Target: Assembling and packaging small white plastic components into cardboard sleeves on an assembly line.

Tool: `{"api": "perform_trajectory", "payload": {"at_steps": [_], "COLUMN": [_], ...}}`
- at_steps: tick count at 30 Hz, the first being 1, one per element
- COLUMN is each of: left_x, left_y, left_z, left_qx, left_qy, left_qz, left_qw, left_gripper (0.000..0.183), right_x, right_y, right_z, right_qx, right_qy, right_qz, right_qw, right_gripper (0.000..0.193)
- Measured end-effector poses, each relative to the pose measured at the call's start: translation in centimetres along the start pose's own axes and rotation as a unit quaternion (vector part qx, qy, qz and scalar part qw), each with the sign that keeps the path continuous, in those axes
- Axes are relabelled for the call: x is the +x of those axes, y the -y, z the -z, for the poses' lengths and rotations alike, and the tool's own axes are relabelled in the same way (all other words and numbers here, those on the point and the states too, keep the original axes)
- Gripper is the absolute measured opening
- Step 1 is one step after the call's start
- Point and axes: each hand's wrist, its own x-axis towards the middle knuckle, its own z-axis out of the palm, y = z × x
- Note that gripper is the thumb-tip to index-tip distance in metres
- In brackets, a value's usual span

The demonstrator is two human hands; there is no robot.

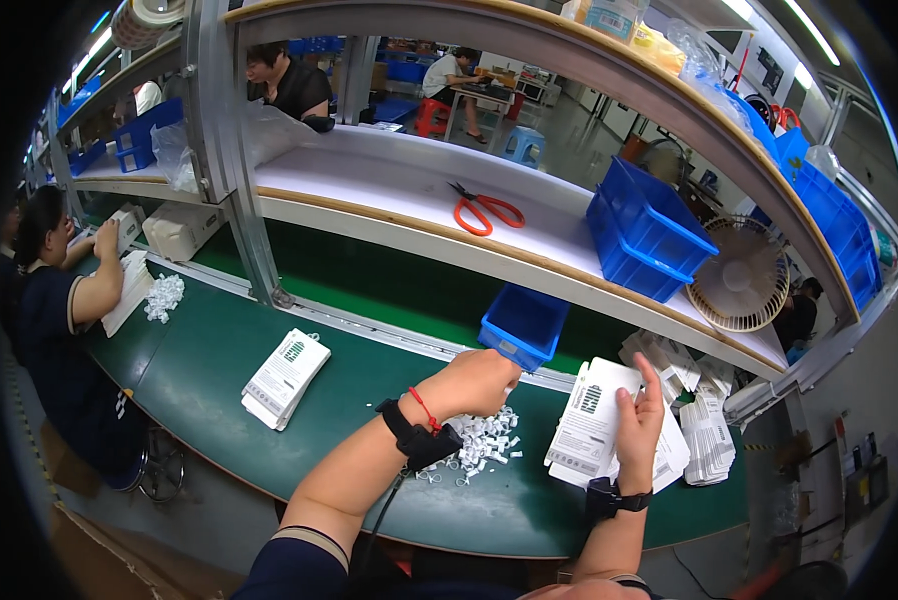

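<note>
My left hand is closed, knuckles up, over a pile of small white plastic pieces with loops. Its fingertips are tucked away, so what they hold cannot be made out. To the right, my right hand grips a stack of white printed cards with green print, the thumb lying over their right edge and the forefinger pointing up. More white cards lie partly behind that hand. A separate stack of similar cards rests on the green table to the left.
White folded pieces are heaped at the table's right end. A blue bin stands ahead, under a shelf bearing red-handled scissors, blue bins and a fan. A co-worker sits at the left beside another white pile.
</note>
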Motion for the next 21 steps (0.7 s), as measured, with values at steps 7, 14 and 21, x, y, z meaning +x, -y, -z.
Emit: {"api": "perform_trajectory", "payload": {"at_steps": [7,14,21], "left_x": [-1.7,-2.4,-1.5], "left_y": [-1.9,-3.7,-2.4], "left_z": [4.1,5.8,5.5], "left_qx": [-0.077,-0.23,-0.527], "left_qy": [-0.129,-0.227,-0.136], "left_qz": [-0.05,-0.059,0.035], "left_qw": [0.987,0.945,0.838], "left_gripper": [0.016,0.015,0.019], "right_x": [1.9,1.3,1.7], "right_y": [5.0,6.1,5.4], "right_z": [-3.4,-6.5,-6.9], "right_qx": [-0.111,-0.151,-0.146], "right_qy": [0.034,0.117,0.13], "right_qz": [0.061,0.158,0.154], "right_qw": [0.991,0.969,0.969], "right_gripper": [0.021,0.023,0.012]}}
